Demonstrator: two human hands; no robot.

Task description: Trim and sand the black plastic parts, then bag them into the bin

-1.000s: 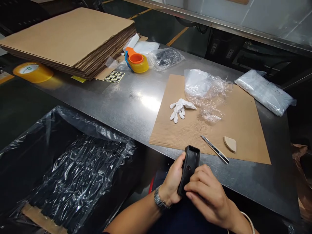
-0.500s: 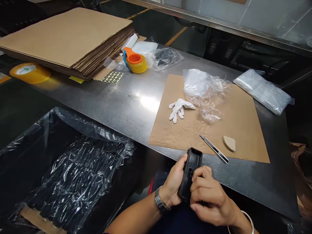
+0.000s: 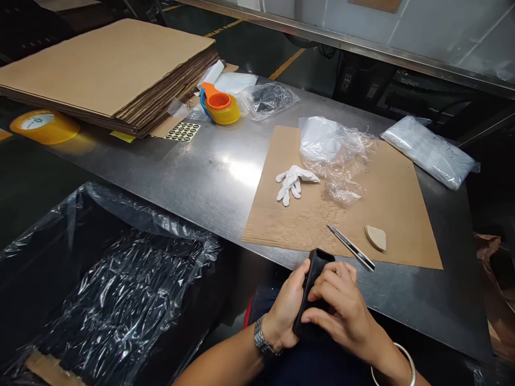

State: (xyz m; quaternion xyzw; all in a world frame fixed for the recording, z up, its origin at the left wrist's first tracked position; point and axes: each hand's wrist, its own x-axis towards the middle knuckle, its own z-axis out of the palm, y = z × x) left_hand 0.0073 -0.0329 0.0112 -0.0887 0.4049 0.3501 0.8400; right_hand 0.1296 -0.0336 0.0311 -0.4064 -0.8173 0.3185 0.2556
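Observation:
My left hand (image 3: 286, 306) is wrapped around the left side of a long, hollow black case (image 3: 320, 259), which tilts upward above my lap at the table's front edge. My right hand (image 3: 346, 306) lies over the case's open face, fingers curled in a pinch and thumb low on the case. Whether a small thing sits between those fingers is hidden. Just beyond, a slim cutter knife (image 3: 351, 247) and a beige wedge-shaped pad (image 3: 375, 237) rest at the front of a cardboard sheet (image 3: 277, 230). A white glove (image 3: 295, 182) lies farther back on it.
Clear plastic bags (image 3: 336, 145) cover the back of the sheet, with a wrapped pack (image 3: 430, 151) to the right. A tape dispenser (image 3: 220, 104), a tape roll (image 3: 44, 127) and stacked cardboard (image 3: 108, 69) stand left. A plastic-lined bin (image 3: 120, 289) is below left.
My right hand has shifted up along the black case, its fingers now reaching nearer the far end and covering more of the hollow. My left hand keeps its hold.

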